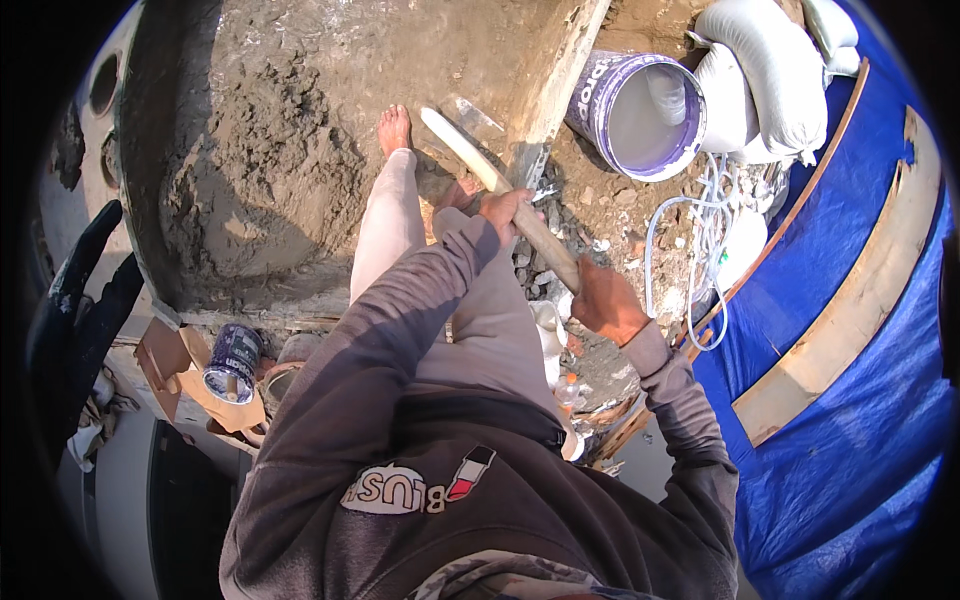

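Both of my hands are wrapped round a thick wooden tool handle [545, 240], which slants from the upper left down to the right. My left hand [505, 215] grips it about midway. Lower down, near its right end, my right hand [608, 300] is closed on it. The handle's pale far end rises near my bare left foot [395, 130]. A flat, greyish, blade-like edge [474, 113] shows beside that end; whether it belongs to the tool I cannot tell. Wet grey mortar [265, 170] lies heaped to the left of my feet.
A wooden board [560, 75] edges the mortar area on the right. Beyond it stand a purple-and-white bucket [690, 160] of cloudy liquid, white sacks [765, 75] and a coiled clear hose [708, 215]. Blue tarp [850, 480] spreads at right; a small paint tub [235, 360] sits left.
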A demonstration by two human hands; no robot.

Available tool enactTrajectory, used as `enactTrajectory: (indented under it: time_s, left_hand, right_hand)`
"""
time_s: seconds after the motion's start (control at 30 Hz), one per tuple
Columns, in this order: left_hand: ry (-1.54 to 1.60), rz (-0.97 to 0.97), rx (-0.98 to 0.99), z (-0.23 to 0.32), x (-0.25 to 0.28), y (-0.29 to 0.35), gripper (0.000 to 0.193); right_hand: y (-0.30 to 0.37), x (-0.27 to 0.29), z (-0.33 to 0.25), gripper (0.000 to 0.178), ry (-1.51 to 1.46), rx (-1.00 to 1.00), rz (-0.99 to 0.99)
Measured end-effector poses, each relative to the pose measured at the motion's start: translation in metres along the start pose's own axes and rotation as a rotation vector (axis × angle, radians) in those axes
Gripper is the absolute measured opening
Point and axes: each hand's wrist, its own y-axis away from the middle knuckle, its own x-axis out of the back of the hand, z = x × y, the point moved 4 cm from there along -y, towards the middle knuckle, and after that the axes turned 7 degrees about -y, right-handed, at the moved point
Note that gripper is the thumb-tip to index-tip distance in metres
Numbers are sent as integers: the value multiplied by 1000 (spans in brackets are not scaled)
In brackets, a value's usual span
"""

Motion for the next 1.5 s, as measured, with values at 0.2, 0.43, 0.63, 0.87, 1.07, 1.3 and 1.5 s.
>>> enactTrajectory:
  time_s: [0.2, 0.43, 0.63, 0.87, 1.07, 1.3, 1.5]
  left_hand:
    - [191, -70, -31, -1, -24, 40, 30]
    - [314, -95, -163, 34, -22, 51, 25]
    - [150, -169, -66, -87, -110, 111, 20]
    - [-48, -383, 137, -206, -136, 134, 17]
    - [98, -224, -131, -86, -77, 74, 15]
    - [-4, 65, -299, 16, -12, 57, 14]
    - [62, 191, -281, 23, 78, 14, 13]
  right_hand:
    - [76, 35, 9, 49, -96, 136, 15]
    - [192, 30, 76, 50, -240, 182, 95]
    - [295, -60, 225, 25, -460, -205, 360]
    - [312, -223, 370, 20, -452, -358, 587]
    - [202, -184, 278, 18, -362, -45, 449]
    - [89, -163, 140, 28, -520, 212, 427]
    - [45, -147, 47, 25, -460, 320, 514]
